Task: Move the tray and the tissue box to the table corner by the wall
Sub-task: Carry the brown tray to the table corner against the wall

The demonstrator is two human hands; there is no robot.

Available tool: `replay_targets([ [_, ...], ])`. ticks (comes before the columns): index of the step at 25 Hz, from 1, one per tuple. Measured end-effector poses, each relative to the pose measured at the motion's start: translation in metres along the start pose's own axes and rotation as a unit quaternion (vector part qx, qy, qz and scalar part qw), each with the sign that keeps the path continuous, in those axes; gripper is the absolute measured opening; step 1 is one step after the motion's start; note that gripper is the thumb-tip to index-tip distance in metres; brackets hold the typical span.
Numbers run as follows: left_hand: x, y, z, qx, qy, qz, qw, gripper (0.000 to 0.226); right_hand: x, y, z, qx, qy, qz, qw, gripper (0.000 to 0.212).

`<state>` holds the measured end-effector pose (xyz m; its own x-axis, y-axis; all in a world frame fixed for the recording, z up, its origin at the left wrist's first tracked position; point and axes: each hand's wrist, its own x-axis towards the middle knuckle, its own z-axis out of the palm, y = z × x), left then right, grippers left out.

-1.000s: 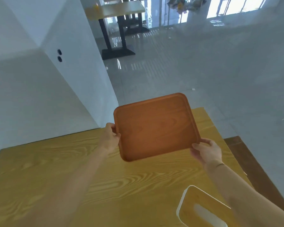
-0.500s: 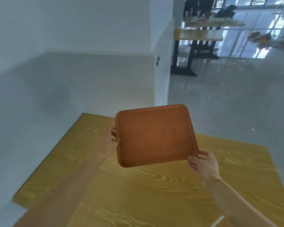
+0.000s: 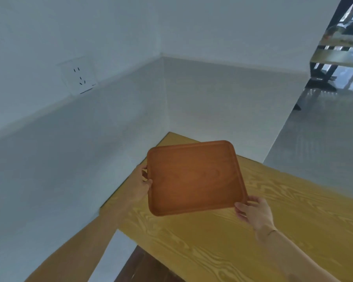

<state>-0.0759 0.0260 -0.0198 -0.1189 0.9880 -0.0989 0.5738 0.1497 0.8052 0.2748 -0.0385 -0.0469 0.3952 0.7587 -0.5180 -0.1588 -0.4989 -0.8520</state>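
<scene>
Currently tray held aloft over desk corner; left hand, right hand fingers pinching opposite rims. Likely rigid, light; rim grip sound.

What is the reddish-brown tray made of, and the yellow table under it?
The reddish-brown tray looks like smooth wood or wood-look plastic: faint grain swirls, soft sheen. The yellow table seems to be wood or printed laminate: bold wavy grain lines.

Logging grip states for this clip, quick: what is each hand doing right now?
Left hand: closed on the tray, at its left edge.
Right hand: closed on the tray's near right corner.
</scene>
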Motion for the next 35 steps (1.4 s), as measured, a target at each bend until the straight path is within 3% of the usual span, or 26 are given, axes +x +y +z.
replay_targets([
  [5, 0.024, -0.033, -0.033, 0.025, -0.018, 0.006, 1.0, 0.049, -0.01, 0.013, 0.046, -0.033, 0.032, -0.005, 0.999, 0.046],
  [10, 0.06, -0.041, -0.021, 0.045, -0.058, 0.026, 0.997, 0.047, -0.001, 0.024, 0.052, -0.054, 0.078, -0.003, 0.996, 0.039],
  [22, 0.164, 0.006, 0.095, 0.156, -0.183, 0.08, 0.967, 0.048, 0.058, 0.037, 0.001, -0.086, 0.152, 0.058, 0.983, 0.039],
  [35, 0.244, 0.028, 0.207, 0.249, -0.26, 0.108, 0.927, 0.04, 0.126, 0.048, -0.023, -0.161, 0.185, 0.136, 0.96, 0.04],
])
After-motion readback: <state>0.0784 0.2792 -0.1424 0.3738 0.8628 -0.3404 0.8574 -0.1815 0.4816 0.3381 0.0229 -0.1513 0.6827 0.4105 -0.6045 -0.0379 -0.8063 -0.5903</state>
